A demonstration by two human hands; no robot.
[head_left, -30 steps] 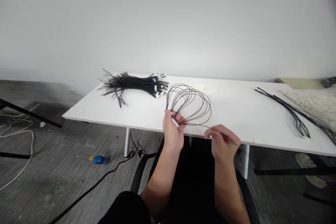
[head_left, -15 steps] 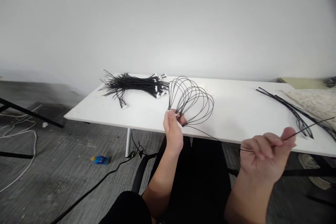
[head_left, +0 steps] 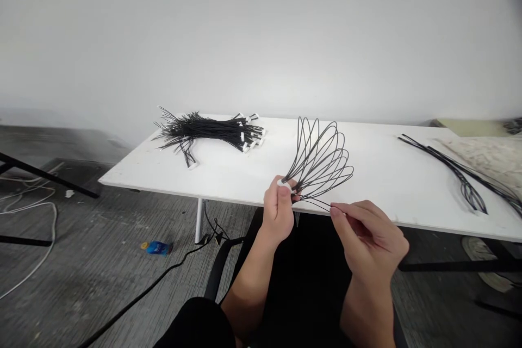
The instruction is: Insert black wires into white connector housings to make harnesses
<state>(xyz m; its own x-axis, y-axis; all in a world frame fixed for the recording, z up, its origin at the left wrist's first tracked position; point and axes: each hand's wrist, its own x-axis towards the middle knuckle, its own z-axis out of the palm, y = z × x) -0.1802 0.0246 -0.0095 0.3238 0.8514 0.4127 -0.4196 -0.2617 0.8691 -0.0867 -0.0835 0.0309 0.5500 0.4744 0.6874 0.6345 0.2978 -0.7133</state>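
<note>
My left hand is closed around a white connector at the table's front edge. Several thin black wires rise from that connector and bend into a fan of loops. To its right, my right hand pinches a single black wire between thumb and forefinger; this wire runs back to the connector. The wire's far end is hidden by the fingers. Left of both hands lies a heap of black wire harnesses with white connectors at its right end.
More black wires lie on the right of the white table, beside a pale bag. A blue bottle and a black cable are on the floor. A wall stands behind the table.
My right hand has come left and inward, close to the connector, and now pinches the wire there. My left hand has shifted slightly right, turning the loops more upright.
</note>
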